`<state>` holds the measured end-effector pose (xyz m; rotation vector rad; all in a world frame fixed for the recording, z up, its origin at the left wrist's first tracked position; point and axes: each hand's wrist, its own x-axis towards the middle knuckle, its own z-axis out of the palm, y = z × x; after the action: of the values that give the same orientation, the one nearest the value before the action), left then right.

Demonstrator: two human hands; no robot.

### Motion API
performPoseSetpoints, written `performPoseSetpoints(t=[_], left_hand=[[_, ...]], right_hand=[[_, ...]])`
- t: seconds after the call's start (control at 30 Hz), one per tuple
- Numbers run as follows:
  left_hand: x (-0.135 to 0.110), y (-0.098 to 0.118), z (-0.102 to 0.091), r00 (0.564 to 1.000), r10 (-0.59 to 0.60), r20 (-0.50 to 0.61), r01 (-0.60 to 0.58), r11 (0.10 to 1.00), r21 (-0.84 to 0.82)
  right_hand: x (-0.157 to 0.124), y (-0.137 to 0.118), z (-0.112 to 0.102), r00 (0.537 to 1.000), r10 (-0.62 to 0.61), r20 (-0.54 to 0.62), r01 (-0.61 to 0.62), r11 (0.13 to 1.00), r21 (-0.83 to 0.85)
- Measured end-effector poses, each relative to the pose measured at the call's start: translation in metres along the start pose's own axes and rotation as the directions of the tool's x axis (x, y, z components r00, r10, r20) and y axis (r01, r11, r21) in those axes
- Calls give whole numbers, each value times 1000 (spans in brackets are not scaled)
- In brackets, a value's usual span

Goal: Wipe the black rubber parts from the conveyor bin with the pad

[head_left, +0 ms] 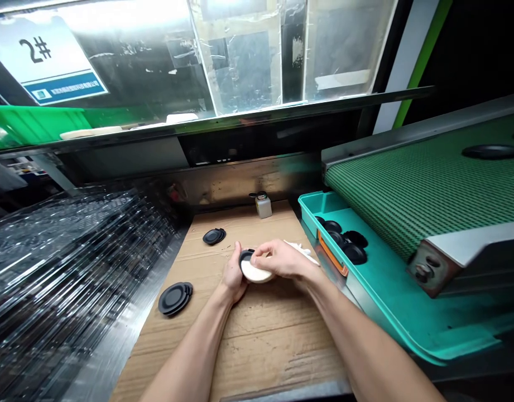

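Note:
Over the cardboard sheet (pixel 257 335), both my hands meet on one round part (pixel 253 272), black on its far rim and whitish on the face toward me. My left hand (pixel 233 274) cups it from the left with fingers curled round it. My right hand (pixel 278 258) pinches its top edge, and a white cloth or tool end (pixel 303 251) sticks out behind that hand. A small stack of black round lids (pixel 175 297) lies to the left of my left forearm. Another small black stack (pixel 214 236) rests farther back.
A teal tray (pixel 390 290) on the right holds several black round parts (pixel 344 240). Above it runs a green conveyor belt (pixel 424 190) carrying a black lid (pixel 491 151). A small bottle (pixel 263 204) stands at the cardboard's far edge. Stacked clear plastic trays (pixel 64 262) fill the left.

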<state>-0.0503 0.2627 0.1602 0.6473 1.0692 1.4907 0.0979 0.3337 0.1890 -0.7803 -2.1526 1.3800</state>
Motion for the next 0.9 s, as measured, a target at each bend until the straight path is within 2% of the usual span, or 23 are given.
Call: performPoseSetpoints(t=[0.07, 0.17, 0.27, 0.37, 0.4, 0.5, 0.57, 0.63, 0.7, 0.77, 0.83, 0.87, 0.9], left_hand=[[0, 1, 1, 1000, -18, 0, 18, 999, 27], [-1, 2, 2, 999, -34, -4, 34, 997, 72], [-1, 3, 1, 1000, -21, 21, 19, 997, 74], [3, 1, 2, 999, -29, 33, 27, 998, 62], [3, 1, 3, 999, -28, 24, 27, 998, 49], [-1, 6, 7, 998, 19, -65, -18, 999, 30], [-15, 17, 4, 982, 81, -169, -69, 995, 72], [-38, 34, -8, 966, 156, -206, -122, 978, 169], [-68, 55, -30, 955, 228, -187, -161, 935, 316], [-99, 79, -59, 934, 296, -198, -164, 852, 497], [-119, 104, -92, 905, 358, -231, -125, 740, 661], [-123, 115, -107, 905, 362, -224, -97, 687, 720], [-124, 125, -120, 917, 342, -205, -70, 645, 761]], right_hand=[[-1, 0, -1, 999, 15, 40, -14, 1000, -23], [-1, 2, -3, 999, 26, -33, -27, 999, -45], [-1, 3, -4, 1000, 19, 17, -17, 995, -98], [0, -1, -4, 994, 21, -104, -38, 985, -168], [-1, -2, -4, 994, 7, -109, -26, 985, -170], [-2, -4, -3, 998, -20, -58, 10, 987, -163], [-2, -3, -1, 986, -19, -167, -15, 979, -203], [0, 0, 5, 969, 10, -247, -73, 966, -247], [0, -1, 14, 978, 76, -195, -138, 933, -332], [-4, -7, 23, 981, 98, -168, -169, 852, -495], [-17, -21, 31, 970, 6, -243, -168, 741, -650], [-28, -30, 34, 954, -68, -290, -159, 708, -688], [-41, -41, 37, 936, -139, -324, -134, 710, -691]])
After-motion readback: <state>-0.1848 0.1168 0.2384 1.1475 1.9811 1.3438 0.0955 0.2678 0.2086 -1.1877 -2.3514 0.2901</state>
